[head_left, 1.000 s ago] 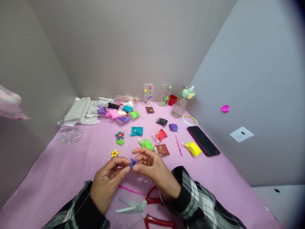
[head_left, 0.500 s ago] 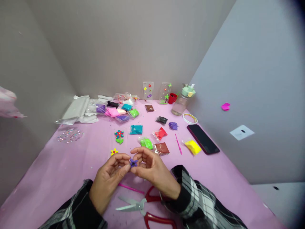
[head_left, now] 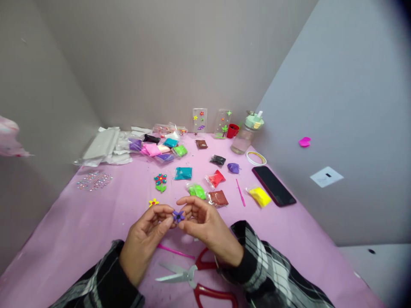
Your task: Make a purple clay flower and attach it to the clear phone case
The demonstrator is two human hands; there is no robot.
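Note:
Both my hands meet above the pink table (head_left: 80, 222), pinching a small purple clay flower (head_left: 178, 215) between their fingertips. My left hand (head_left: 144, 241) grips it from the left with thumb and forefinger. My right hand (head_left: 205, 226) holds it from the right, fingers curled. Both sleeves are black-and-white plaid. A small yellow clay flower (head_left: 153, 202) lies just beyond my left hand, and a larger multicoloured clay flower (head_left: 160, 182) lies farther back.
Red-handled scissors (head_left: 195, 278) and a thin pink stick (head_left: 175, 251) lie under my wrists. Several bags of coloured clay (head_left: 183, 173) are spread mid-table. A black phone (head_left: 272, 186), water bottle (head_left: 245, 137), tape ring (head_left: 256, 158), decorated phone cases (head_left: 199, 120) and gem stickers (head_left: 94, 180) sit around.
The hands stay pinched on the purple flower, turning it slightly between the fingertips. The view has shifted a little; nothing else has moved.

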